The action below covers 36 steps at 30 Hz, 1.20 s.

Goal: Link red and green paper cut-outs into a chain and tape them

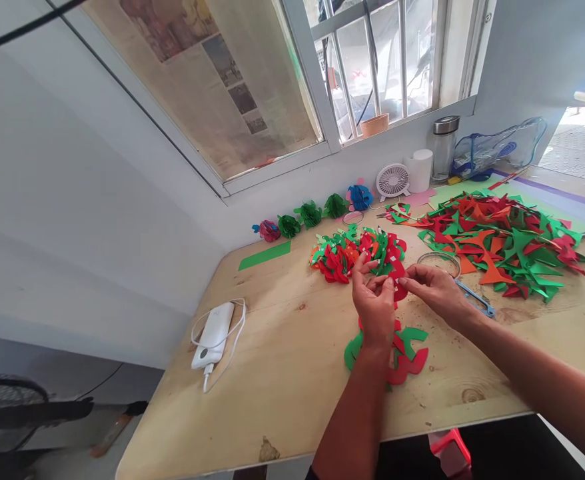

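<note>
Both of my hands meet over the middle of the table around a red paper cut-out. My left hand pinches its left side between thumb and fingers. From the right, my right hand grips the other edge with its fingertips. Small white squares show on the red paper; what they are I cannot make out. Just behind my hands lies a heap of red, green and orange cut-outs. Loose red and green paper shapes lie beneath my left wrist, which partly hides them.
A large pile of paper scraps covers the right side, with a tape roll and a blue tool near it. A white power bank with cable lies left. Along the wall stand honeycomb paper figures, a fan and a glass bottle.
</note>
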Available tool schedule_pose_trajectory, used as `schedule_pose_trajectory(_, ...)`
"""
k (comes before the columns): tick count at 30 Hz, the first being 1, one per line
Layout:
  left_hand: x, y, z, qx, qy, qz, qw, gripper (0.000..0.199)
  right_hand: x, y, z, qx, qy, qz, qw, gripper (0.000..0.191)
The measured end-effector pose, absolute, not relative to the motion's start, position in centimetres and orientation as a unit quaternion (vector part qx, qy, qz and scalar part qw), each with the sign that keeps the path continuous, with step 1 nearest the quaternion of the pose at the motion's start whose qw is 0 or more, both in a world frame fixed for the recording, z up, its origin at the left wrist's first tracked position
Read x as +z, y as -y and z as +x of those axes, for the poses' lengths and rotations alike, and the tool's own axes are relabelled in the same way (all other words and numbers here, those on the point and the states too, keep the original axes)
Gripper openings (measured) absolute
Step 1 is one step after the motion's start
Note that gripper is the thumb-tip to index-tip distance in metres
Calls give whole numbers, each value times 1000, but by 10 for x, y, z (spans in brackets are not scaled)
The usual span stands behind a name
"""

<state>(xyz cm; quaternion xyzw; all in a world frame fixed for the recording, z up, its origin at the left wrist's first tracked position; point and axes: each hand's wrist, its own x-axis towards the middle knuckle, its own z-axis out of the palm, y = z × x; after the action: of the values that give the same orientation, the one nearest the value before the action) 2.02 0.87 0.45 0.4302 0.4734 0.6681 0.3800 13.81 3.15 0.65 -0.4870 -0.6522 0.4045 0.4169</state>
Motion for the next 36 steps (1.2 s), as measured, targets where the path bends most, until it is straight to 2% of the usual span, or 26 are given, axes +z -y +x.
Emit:
schedule_pose_trajectory(3,5,-10,19,673,-459,417,402,61,10,-31,139,417,646,-476,426,30)
schedule_pose_trajectory(6,8,-10,17,675,-444,422,413,63,14,-32,141,434,607,-461,480,33)
schedule_pose_trajectory(10,12,-6,18,656,-421,460,425,67,8,-39,145,500,528,-449,520,27)
schedule_pose_trajectory(15,12,-2,22,636,-428,489,417,67,-1,-43,149,632,454,-388,493,25)
schedule_pose_trajectory(20,9,0,20,615,-458,531,360,63,5,-40,150,680,425,-361,476,22)
schedule_pose_trajectory(24,11,2,18,603,-467,555,332,65,7,-40,150,694,396,-356,484,21)
schedule_pose_trajectory(30,11,2,18,598,-461,556,347,68,6,-41,151,677,411,-363,490,23)
schedule_pose_trajectory(36,9,1,16,607,-482,529,345,50,7,-41,152,684,420,-358,478,23)
